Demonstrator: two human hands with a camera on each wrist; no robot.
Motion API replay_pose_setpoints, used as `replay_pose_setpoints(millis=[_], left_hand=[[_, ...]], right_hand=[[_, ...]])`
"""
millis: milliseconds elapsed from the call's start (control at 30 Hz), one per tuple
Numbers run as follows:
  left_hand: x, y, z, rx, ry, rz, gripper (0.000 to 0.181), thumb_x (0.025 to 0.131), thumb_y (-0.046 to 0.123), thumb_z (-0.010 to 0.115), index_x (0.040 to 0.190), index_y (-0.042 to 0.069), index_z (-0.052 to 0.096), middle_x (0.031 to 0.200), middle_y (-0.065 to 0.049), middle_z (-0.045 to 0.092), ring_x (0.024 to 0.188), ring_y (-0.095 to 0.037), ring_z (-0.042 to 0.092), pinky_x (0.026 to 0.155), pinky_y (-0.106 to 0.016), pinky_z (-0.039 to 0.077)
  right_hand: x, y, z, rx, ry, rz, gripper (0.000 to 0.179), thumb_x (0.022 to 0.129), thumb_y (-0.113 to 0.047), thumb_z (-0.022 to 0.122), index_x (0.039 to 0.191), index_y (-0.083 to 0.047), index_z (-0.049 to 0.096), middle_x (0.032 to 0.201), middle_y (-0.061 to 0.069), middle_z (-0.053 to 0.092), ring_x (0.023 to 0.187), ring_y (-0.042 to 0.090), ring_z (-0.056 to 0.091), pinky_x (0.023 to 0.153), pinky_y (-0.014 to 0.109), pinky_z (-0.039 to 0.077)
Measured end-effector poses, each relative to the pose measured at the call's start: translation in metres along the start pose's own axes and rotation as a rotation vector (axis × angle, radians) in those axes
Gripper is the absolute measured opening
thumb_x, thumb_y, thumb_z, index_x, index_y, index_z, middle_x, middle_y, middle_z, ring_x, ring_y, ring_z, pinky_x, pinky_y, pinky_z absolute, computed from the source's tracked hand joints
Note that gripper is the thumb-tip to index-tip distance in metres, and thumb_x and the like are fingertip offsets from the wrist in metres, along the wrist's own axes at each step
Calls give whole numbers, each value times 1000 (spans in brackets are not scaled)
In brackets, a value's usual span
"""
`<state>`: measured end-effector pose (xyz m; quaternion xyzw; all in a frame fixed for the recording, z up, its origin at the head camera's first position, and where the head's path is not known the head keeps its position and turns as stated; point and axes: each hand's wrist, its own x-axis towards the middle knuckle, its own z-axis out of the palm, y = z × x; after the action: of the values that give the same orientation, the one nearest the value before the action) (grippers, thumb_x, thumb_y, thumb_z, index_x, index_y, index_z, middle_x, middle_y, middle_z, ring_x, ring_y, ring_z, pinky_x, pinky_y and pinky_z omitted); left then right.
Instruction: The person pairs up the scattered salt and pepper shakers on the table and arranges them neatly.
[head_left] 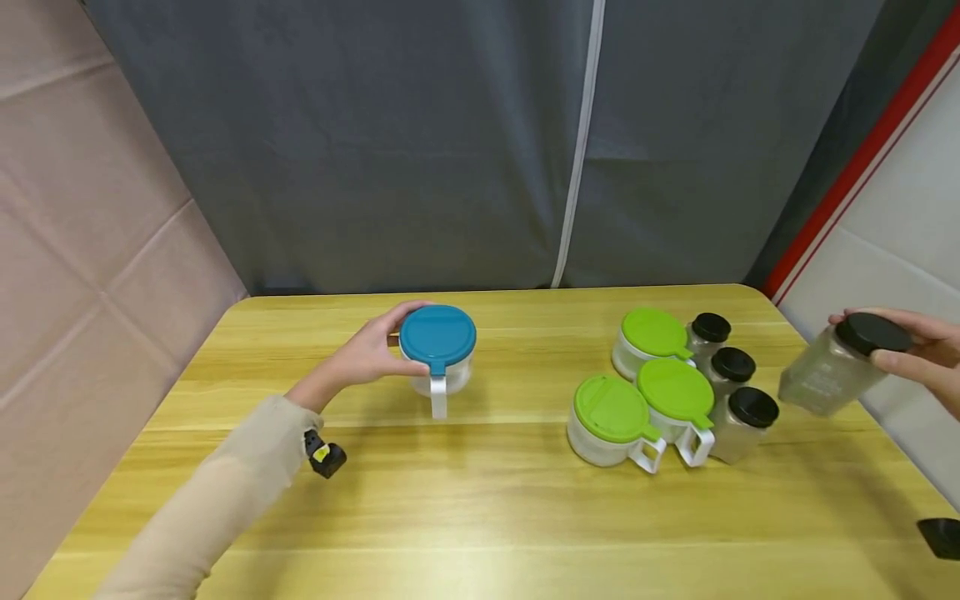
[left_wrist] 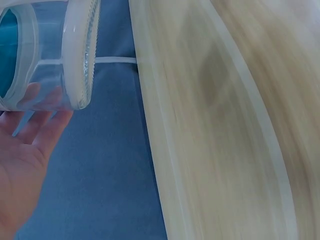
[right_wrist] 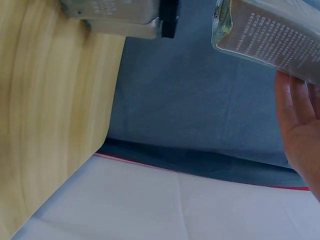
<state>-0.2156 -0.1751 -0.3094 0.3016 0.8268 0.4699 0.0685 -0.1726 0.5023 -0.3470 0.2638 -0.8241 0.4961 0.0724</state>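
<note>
My left hand grips a clear seasoning jar with a blue lid and a white handle, fingers and thumb around its sides. The left wrist view shows the clear jar body lifted, with its base above the wooden table. At the far right, my right hand holds a clear square jar with a black lid. That jar is tilted in the air over the table's right edge. White print shows on its side in the right wrist view.
Between the hands, right of centre, stand several jars: white-handled ones with green lids and smaller ones with black lids, close together on the wooden table. A dark grey curtain hangs behind; a white panel borders the right.
</note>
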Motion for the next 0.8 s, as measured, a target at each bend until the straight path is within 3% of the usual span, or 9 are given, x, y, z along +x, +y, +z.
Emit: replay_pose_setpoints(millis=[167, 267, 333, 533, 800], left_hand=[[-11, -1, -14, 6, 13, -5, 80, 69, 16, 76, 134, 5, 30, 126, -14, 42, 109, -27, 44, 88, -42, 40], [-17, -1, -21, -3, 10, -11, 81, 70, 15, 76, 135, 4, 29, 126, -14, 41, 109, -27, 43, 88, -42, 40], [-21, -1, -25, -10, 7, -16, 81, 71, 15, 75, 135, 4, 28, 127, -15, 40, 109, -28, 43, 88, -43, 39], [-29, -5, -36, -7, 11, -40, 80, 71, 12, 74, 136, 5, 27, 128, -15, 38, 111, -28, 41, 90, -44, 37], [-37, -10, -48, -8, 33, -58, 79, 73, 8, 72, 136, 5, 25, 130, -16, 35, 112, -30, 38, 92, -47, 34]], right_hand=[[29, -96, 46, 178, 53, -42, 46, 85, 21, 38, 129, 11, 32, 125, 6, 48, 114, 11, 40, 85, 14, 32], [41, -123, 60, 211, 83, -51, 46, 84, 23, 35, 127, 10, 36, 120, 1, 52, 111, 8, 42, 82, 12, 31], [47, -131, 64, 210, 97, -34, 45, 84, 22, 35, 127, 9, 37, 119, 1, 52, 110, 8, 42, 82, 13, 32], [67, -142, 71, 50, 53, 49, 45, 87, 14, 40, 131, 3, 36, 122, -3, 49, 110, 8, 41, 83, 13, 32], [99, -151, 91, 272, -31, -24, 41, 86, 17, 40, 126, 10, 39, 122, 3, 51, 109, 13, 44, 83, 15, 37]])
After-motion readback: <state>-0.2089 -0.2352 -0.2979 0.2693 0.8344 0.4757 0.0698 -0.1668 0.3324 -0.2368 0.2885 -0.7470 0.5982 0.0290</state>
